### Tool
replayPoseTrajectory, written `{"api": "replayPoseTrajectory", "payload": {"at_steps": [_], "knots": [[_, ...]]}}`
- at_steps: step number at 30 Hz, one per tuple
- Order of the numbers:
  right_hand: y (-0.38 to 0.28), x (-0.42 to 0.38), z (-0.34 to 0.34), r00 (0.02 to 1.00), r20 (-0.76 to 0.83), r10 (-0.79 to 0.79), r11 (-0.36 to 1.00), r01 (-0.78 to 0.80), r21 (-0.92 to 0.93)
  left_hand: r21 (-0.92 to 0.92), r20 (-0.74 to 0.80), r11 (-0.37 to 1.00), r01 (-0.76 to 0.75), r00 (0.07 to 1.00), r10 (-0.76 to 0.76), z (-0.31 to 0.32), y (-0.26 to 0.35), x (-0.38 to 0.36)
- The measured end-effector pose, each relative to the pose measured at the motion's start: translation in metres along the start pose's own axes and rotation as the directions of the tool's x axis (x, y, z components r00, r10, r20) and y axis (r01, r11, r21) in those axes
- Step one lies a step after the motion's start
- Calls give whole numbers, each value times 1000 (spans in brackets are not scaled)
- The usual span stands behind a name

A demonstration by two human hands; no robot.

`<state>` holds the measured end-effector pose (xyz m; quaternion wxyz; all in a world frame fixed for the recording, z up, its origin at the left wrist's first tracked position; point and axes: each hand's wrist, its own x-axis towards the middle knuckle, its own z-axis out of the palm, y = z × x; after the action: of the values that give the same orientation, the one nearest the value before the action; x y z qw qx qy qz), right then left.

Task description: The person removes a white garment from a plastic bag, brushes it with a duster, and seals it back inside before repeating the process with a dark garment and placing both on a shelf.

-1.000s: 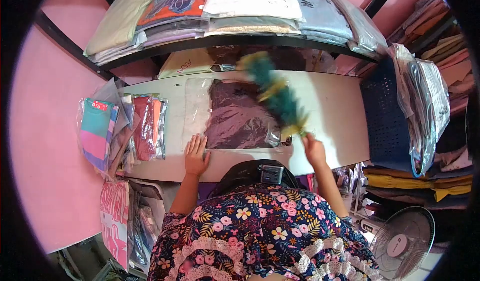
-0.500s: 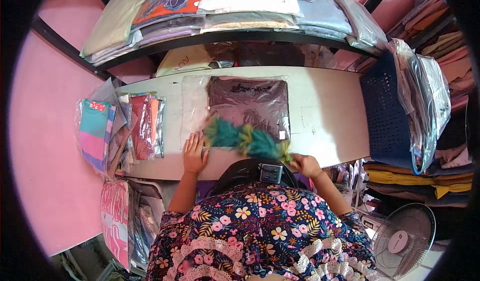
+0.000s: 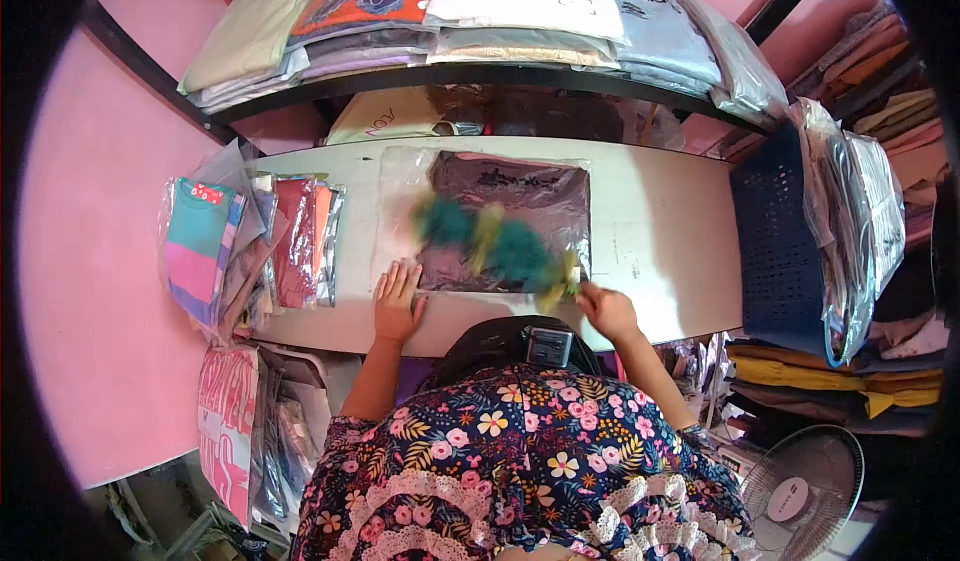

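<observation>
A fluffy green and yellow duster point(image 3: 500, 241), blurred by motion, reaches leftward from my right hand point(image 3: 608, 313), which is closed around its handle end. Under the duster lies a folded dark maroon garment point(image 3: 520, 191) in a clear plastic bag point(image 3: 396, 201) on the white table point(image 3: 670, 231). My left hand point(image 3: 400, 303) rests flat with its fingers extended, fingertips right at the bag's lower left corner. Part of the garment is hidden behind the duster.
Bagged clothes point(image 3: 200, 241) stand at the table's left end. A blue basket point(image 3: 780, 241) holding plastic-wrapped packs is on the right. Above the far edge runs a black-framed shelf point(image 3: 470, 78) of folded bagged shirts. At lower right stands a fan point(image 3: 800, 491).
The duster has swept up and away from me over the bagged garment, and my right hand has moved slightly the same way. My left hand stays at the bag's corner. The camera view has shifted a little.
</observation>
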<state>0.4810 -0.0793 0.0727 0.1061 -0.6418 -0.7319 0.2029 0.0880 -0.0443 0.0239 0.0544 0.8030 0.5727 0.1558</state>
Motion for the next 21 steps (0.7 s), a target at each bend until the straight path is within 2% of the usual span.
{"api": "replayPoseTrajectory", "payload": {"at_steps": [2, 4, 6, 7, 8, 10, 11, 12, 14, 15, 18, 19, 20, 21], "knots": [[-12, 15, -7, 984, -146, 104, 993, -95, 64, -20, -11, 1000, 1, 1000, -2, -5, 4, 1], [-23, 25, -15, 988, -123, 94, 993, -85, 79, -27, -33, 1000, 9, 999, -10, -4, 3, 1], [-31, 32, -21, 993, 62, -101, 994, 103, -26, -28, -17, 999, 14, 1000, -15, -5, 3, 1], [-42, 34, -30, 980, 98, -171, 976, 182, -118, -29, -21, 999, 19, 1000, -20, -5, 1, 1], [-46, 38, -29, 979, 102, -175, 975, 187, -121, -31, -25, 999, 15, 1000, -16, -4, 0, 1], [-53, 47, -28, 999, -11, -42, 977, 39, -212, -38, -30, 999, 18, 999, -20, -3, -1, 0], [-55, 54, -25, 995, -97, -5, 986, -11, -167, -41, -19, 999, 24, 1000, -25, -3, -1, 0], [-58, 58, -22, 996, -91, -15, 985, -2, -174, -45, -10, 998, 31, 999, -32, -3, -2, 0], [-69, 66, -20, 993, -72, -97, 988, 88, -128, -50, 16, 998, 45, 999, -45, -6, -1, -2], [-72, 68, -21, 986, 84, -146, 976, 157, -149, -51, 18, 998, 42, 999, -41, -7, 0, -2], [-92, 71, -24, 969, 167, -180, 960, 211, -185, -58, 13, 998, 33, 999, -32, -6, -5, -1], [-97, 78, -25, 981, 156, -114, 962, 148, -228, -64, 13, 997, 30, 999, -29, -5, -6, -3], [-96, 86, -21, 980, 161, -119, 961, 154, -230, -85, 0, 996, 31, 1000, -31, -9, -3, -2], [-92, 96, -14, 997, 70, -26, 972, 42, -232, -88, 1, 995, 35, 999, -35, -10, -3, -1]]}}
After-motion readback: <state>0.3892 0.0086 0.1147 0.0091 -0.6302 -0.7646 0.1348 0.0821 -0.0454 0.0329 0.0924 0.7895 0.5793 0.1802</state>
